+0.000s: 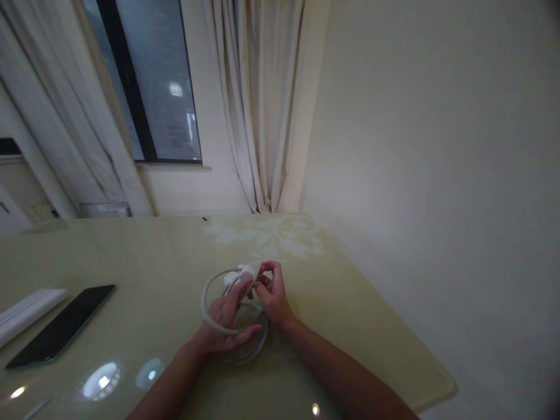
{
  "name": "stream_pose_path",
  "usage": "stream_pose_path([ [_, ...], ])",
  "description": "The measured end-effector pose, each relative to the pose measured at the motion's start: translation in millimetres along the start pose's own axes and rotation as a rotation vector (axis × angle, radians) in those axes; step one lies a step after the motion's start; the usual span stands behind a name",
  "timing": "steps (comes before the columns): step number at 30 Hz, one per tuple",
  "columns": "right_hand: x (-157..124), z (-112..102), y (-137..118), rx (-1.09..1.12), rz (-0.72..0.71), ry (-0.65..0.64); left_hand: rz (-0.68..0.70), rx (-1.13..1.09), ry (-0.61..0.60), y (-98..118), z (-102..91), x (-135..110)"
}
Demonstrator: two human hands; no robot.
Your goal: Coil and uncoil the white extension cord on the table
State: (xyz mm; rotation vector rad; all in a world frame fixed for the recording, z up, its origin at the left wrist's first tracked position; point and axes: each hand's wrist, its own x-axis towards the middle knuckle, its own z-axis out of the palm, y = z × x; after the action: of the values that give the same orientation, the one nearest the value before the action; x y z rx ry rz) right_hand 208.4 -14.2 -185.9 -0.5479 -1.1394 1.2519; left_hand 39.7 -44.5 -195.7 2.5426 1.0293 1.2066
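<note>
A white cable point(204, 304) hangs in loose loops around my left hand point(224, 312), just above the tabletop. My left hand is closed on the cable, its thumb and fingers on either side of the loops. At the top of the coil sits a white plug or adapter block point(246, 272), close to the fingertips of both hands. My right hand point(275, 296) pinches part of the cable beside this block. Fingers hide the exact spot where the cable meets the block.
On the left of the glossy pale green table point(153, 256) lie a flat black tablet-like device point(61, 326) and a long white box point(30, 312). A small dark bit point(204, 219) rests at the far edge. A wall point(415, 204) borders the table's right side.
</note>
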Motion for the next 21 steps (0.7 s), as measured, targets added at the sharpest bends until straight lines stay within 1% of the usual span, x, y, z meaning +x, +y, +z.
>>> stream_pose_path([
  [3,2.0,-0.8,-2.7,-0.053,0.004,-0.002,0.042,0.051,-0.036,1.4,-3.3,4.1],
  [5,5.3,-2.5,-3.7,-0.124,-0.012,0.04,0.064,0.073,-0.073,4.0,-5.8,6.9],
  [8,13.0,-6.7,-4.3,-0.24,-0.015,0.125,0.047,0.091,-0.127,6.5,-7.6,9.1],
  [11,18.5,-9.7,-4.9,-0.365,-0.021,0.168,0.061,0.11,-0.111,4.9,-5.6,8.5],
  [14,17.5,-9.5,-7.9,-0.457,-0.051,0.167,0.076,0.131,-0.087,0.7,-0.9,7.0],
  [18,12.9,-8.8,-18.7,-0.641,-0.121,0.163,0.016,0.117,-0.117,-3.5,7.0,7.1],
  [21,16.8,-12.9,-31.9,-0.756,-0.255,0.18,-0.086,0.079,-0.126,-5.3,11.2,8.8],
])
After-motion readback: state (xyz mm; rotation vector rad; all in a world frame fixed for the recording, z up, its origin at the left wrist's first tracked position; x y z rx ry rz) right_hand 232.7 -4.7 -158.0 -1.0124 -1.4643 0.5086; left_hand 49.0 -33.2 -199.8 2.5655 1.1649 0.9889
